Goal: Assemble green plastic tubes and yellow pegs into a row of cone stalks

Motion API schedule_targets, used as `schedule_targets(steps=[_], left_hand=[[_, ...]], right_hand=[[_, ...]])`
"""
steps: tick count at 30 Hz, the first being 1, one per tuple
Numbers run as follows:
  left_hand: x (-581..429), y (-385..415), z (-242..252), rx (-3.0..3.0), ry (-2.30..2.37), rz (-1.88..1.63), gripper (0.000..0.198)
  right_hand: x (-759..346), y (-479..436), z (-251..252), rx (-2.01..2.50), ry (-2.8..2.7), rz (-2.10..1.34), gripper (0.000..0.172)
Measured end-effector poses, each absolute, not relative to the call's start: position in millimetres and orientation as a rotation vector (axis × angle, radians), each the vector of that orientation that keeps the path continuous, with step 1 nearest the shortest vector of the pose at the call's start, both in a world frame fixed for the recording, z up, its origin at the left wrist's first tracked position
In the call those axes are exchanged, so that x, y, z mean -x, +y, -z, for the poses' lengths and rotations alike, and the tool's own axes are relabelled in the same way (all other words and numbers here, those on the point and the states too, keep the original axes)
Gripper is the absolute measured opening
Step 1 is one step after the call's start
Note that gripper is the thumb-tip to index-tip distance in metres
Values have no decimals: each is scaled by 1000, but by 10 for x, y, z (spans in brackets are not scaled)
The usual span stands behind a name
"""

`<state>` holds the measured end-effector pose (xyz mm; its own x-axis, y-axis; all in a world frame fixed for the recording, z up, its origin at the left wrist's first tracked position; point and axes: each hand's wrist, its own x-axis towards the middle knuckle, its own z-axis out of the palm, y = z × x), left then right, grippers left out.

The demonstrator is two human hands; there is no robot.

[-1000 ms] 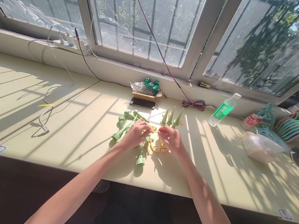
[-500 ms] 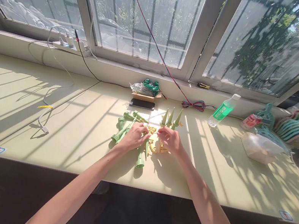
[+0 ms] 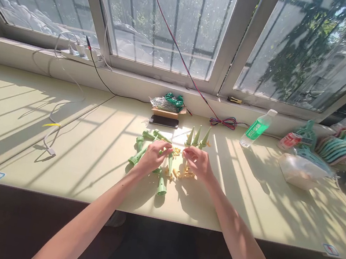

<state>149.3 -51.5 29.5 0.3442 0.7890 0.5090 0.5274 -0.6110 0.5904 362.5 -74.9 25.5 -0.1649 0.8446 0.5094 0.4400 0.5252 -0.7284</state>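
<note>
Green plastic spikes (image 3: 162, 186), tapered and wide at one end, lie in a loose heap on the pale table (image 3: 91, 177), on the near side of the phone (image 3: 164, 121) and reaching a little to its left. Three upright green spikes (image 3: 196, 137) stand side by side, nearer than the phone and to its right. Small yellow pieces (image 3: 176, 173) are scattered on the near side of the phone, slightly to its right.

The left hand (image 3: 155, 155) is nearer than the phone, over the heap, its fingers bent and the thumb close to the fingertips; whether it grips anything cannot be told. The right hand (image 3: 199, 161), nearer than the phone and to its right, has thumb and forefinger drawn together above the yellow pieces; whether a piece sits between them is too small to tell.

Just behind the phone is a cardboard box (image 3: 165, 113) with clear wrap and green material on top. Right of the phone are a coiled cable (image 3: 224, 121), a bottle with a green label (image 3: 255, 128) and, farther right, a red-and-white can (image 3: 290, 141).
</note>
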Motion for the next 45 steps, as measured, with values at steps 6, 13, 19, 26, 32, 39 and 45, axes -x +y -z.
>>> schedule_targets(steps=[6,13,19,26,32,39,45], left_hand=[[-1502,-519,-304,-2235,1170,-1165,21],[-1511,-506,-307,-2180,1156,-1224,24],[-1515,-501,-307,-2148,1161,-1257,24],[-1549,-552,-326,-2136,1087,-1238,26],[-1562,-557,-311,-2049,1072,-1291,25],[-1567,-552,-295,-1911,1016,-1295,30],[-1569,-559,-299,-1851,953,-1302,31]], right_hand=[[-3620,-758,-264,1076,-1768,-502,22],[-3615,-755,-252,1093,-1735,-495,21],[-3619,-766,-267,1080,-1751,-515,19],[-3603,-756,-208,1034,-1813,-621,23],[-3578,-724,-148,1028,-1775,-641,20],[-3564,-732,-166,1037,-1714,-691,19],[-3565,-729,-181,1035,-1663,-742,19]])
